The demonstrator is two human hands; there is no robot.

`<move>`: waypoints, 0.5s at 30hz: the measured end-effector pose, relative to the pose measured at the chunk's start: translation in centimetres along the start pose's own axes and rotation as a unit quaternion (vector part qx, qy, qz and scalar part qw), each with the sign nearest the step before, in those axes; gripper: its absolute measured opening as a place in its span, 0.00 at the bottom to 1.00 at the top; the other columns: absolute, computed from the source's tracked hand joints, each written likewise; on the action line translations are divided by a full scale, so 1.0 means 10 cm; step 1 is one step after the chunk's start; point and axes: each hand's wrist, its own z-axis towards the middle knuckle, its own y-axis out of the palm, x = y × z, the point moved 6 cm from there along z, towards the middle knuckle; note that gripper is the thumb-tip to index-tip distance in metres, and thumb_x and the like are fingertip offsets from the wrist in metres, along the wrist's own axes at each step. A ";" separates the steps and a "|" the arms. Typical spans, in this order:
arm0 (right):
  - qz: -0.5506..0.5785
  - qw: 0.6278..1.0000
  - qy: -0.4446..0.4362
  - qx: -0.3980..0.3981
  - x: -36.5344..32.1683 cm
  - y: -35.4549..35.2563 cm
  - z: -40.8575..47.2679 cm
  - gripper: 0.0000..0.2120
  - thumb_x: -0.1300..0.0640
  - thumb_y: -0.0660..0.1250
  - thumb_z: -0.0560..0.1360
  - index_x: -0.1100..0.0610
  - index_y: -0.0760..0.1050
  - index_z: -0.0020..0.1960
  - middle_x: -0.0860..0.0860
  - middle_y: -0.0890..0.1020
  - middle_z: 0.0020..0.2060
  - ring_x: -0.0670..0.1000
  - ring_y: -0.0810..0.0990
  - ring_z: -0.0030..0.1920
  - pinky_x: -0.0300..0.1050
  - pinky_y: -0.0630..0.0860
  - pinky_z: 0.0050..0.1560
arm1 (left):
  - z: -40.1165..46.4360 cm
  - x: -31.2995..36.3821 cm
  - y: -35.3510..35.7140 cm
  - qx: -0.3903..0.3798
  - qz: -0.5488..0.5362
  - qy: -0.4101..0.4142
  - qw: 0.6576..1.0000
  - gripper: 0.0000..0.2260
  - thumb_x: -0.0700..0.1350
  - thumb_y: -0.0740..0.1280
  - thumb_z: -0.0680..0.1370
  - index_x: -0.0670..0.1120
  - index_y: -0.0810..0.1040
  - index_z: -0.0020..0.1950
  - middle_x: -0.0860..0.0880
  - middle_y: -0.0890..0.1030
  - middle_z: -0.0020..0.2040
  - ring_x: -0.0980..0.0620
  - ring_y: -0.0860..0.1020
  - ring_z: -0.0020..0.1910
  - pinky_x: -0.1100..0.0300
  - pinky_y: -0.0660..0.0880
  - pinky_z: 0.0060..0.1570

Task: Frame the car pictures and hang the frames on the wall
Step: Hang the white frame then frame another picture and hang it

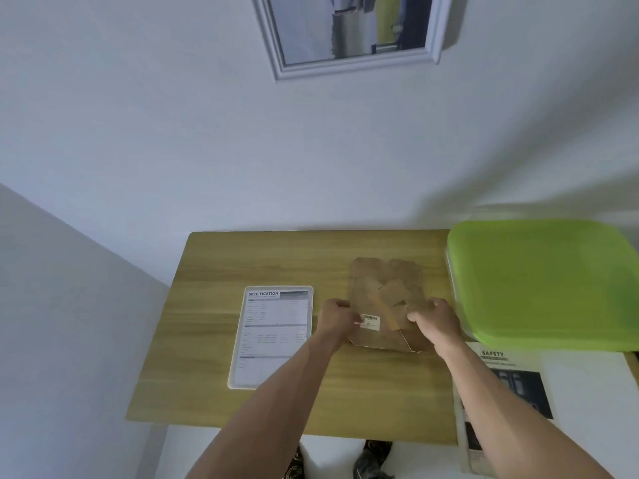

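A picture frame lies face down on the wooden table [242, 257], showing its brown backing board [387, 292] with a white barcode sticker [370, 321]. My left hand [337, 318] pinches the board's left edge by the sticker. My right hand [436, 319] grips its right edge. A clear pane with a white sheet headed SPECIFICATION [273, 337] lies flat to the left of the board. A white-framed picture [352, 32] hangs on the wall above the table.
A box with a green lid [543, 281] takes up the table's right end. In front of it lies a white sheet headed SAFETY [511, 385] with a dark photo. White walls stand behind and to the left.
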 end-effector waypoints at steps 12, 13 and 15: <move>0.090 0.987 -0.077 -0.113 -0.40 0.72 -0.63 0.29 0.65 0.74 0.69 0.53 0.72 0.69 0.52 0.80 0.55 0.54 0.80 0.56 0.52 0.77 0.60 | -0.36 0.05 -1.26 0.079 0.001 0.094 0.992 0.13 0.34 0.70 0.67 0.44 0.79 0.50 0.47 0.83 0.43 0.51 0.81 0.41 0.60 0.76 0.35; 0.078 0.985 -0.087 -0.124 -0.43 0.83 -0.71 0.31 0.65 0.74 0.69 0.52 0.72 0.70 0.53 0.80 0.55 0.54 0.80 0.56 0.51 0.77 0.60 | -0.39 0.00 -1.40 0.082 0.000 0.097 0.992 0.13 0.34 0.70 0.67 0.43 0.79 0.49 0.47 0.83 0.43 0.52 0.81 0.40 0.61 0.75 0.34; 0.062 0.983 -0.104 -0.137 -0.45 1.05 -0.90 0.34 0.64 0.75 0.69 0.51 0.70 0.72 0.52 0.80 0.58 0.52 0.79 0.58 0.47 0.75 0.60 | -0.44 -0.13 -1.66 0.080 0.010 0.096 0.992 0.13 0.33 0.70 0.66 0.43 0.79 0.49 0.47 0.83 0.43 0.52 0.80 0.40 0.62 0.73 0.33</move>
